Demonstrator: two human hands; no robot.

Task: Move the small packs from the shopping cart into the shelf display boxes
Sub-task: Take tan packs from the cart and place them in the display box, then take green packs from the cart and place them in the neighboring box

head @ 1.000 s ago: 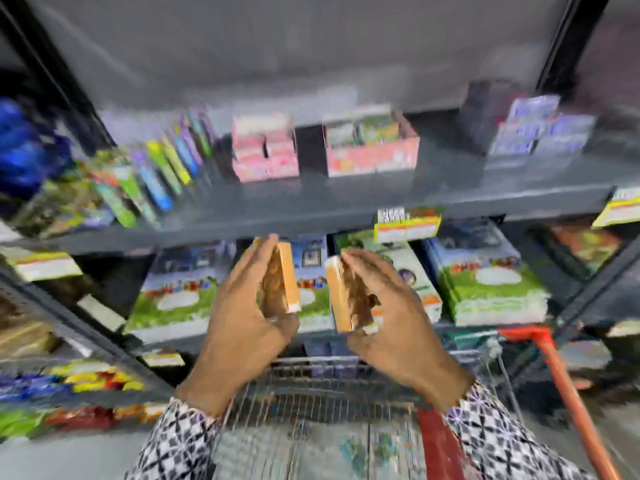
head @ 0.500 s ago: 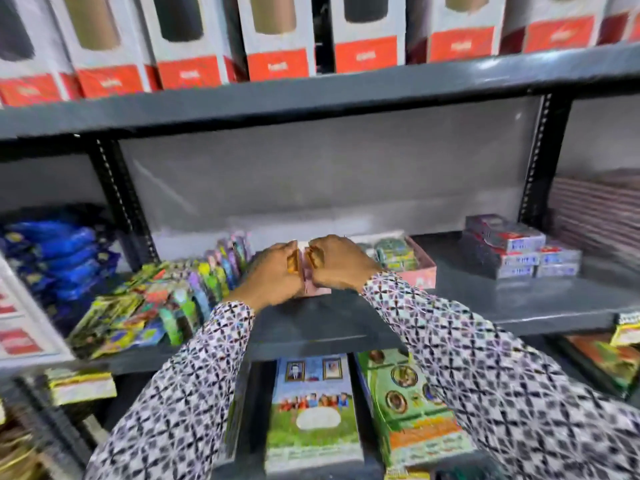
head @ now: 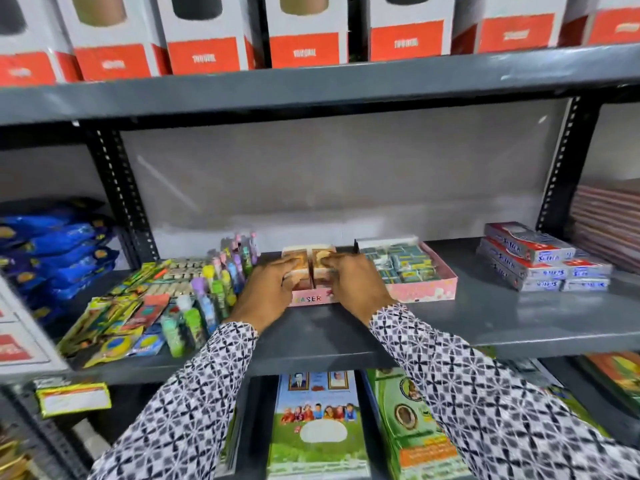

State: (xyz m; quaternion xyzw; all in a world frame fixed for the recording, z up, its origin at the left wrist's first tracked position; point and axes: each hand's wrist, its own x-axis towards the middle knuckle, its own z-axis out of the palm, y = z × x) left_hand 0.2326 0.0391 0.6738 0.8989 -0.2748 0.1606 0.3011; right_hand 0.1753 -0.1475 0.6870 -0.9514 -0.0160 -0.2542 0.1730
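Note:
Two small brown-and-orange packs stand side by side in a pink display box (head: 311, 299) on the grey middle shelf (head: 485, 320). My left hand (head: 266, 292) grips the left pack (head: 300, 261). My right hand (head: 356, 285) grips the right pack (head: 320, 259). Both packs sit low in the box, touching each other. A second pink display box (head: 420, 289) just to the right holds several small green packs. The shopping cart is out of view.
Coloured pens and card packs (head: 194, 299) crowd the shelf left of the boxes. Stacked red-and-silver boxes (head: 543, 261) lie at the right. Tall white-and-red cartons (head: 304, 32) fill the upper shelf. Books (head: 317, 431) lie on the shelf below.
My hands rose from above the cart to the middle shelf with one pack each. They now press the two packs down into the pink box, and the view has tilted up.

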